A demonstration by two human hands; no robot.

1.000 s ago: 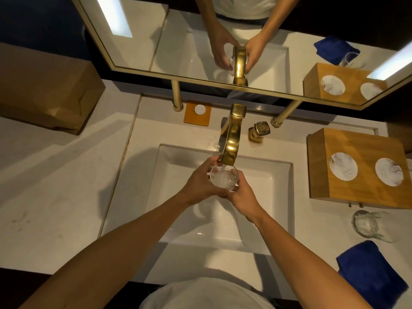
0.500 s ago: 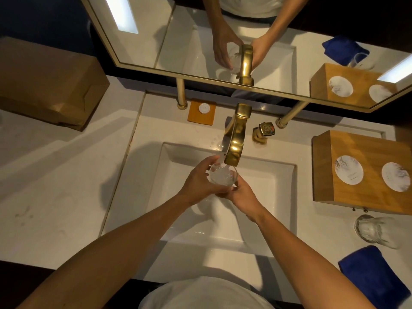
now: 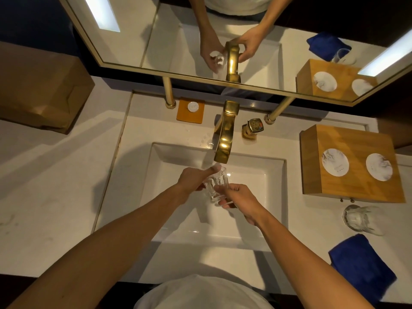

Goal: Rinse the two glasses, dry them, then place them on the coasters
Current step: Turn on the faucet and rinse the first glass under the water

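Hands meet over the white sink (image 3: 276,197), just below the spout of the gold faucet (image 3: 224,139). Between them is a clear ribbed glass (image 3: 215,186), tilted with its mouth toward the faucet and its thick base toward the person. The left hand (image 3: 192,180) grips the glass from the left side; its thumb (image 3: 211,170) lies stretched along the upper side and reaches up to the rim, and the other fingers curl under the glass, mostly hidden. The right hand (image 3: 239,196) holds the lower part from the right, with curled fingers (image 3: 223,188) pressing on the wall and near the base. If water runs from the faucet cannot be told.

Right of the faucet, a wooden box (image 3: 356,188) carries two round white coasters (image 3: 335,162) side by side, with nothing on them. In front of this box, a second glass (image 3: 359,219) stands on the counter, and just in front of it lies a folded blue towel (image 3: 361,264).
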